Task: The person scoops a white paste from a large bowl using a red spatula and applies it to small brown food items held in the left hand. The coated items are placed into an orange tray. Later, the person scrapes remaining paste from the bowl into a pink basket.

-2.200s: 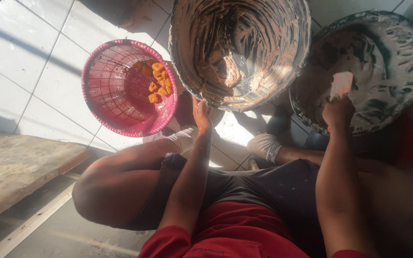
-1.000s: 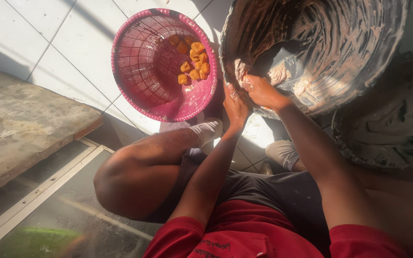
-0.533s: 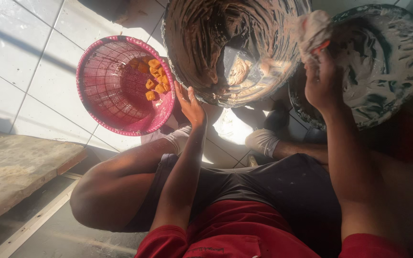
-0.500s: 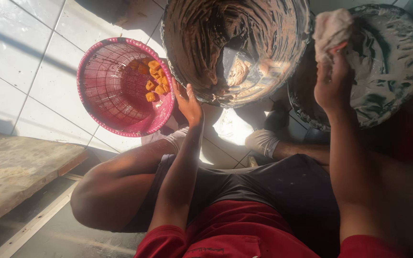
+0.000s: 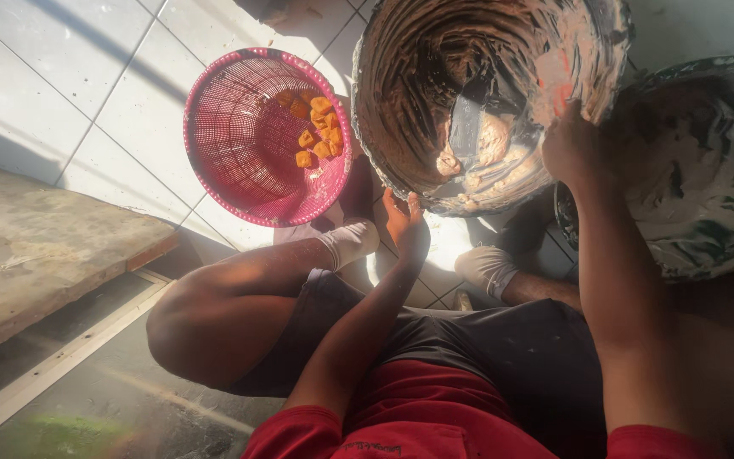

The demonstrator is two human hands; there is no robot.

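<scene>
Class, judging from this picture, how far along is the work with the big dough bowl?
Done: orange pieces sit in the pink basket. In hand: the left hand steadies the dough-smeared bowl while the right hand grips its rim. Left: lumps of dough remain inside.

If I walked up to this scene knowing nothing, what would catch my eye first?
Probably the big paste-smeared bucket at top centre, tilted toward the seated person, with the right hand on its rim and the left hand under its near edge. Next, the bright pink mesh basket on the white tiles to its left, holding a few orange chunks. A second smeared basin sits at the right.
</scene>
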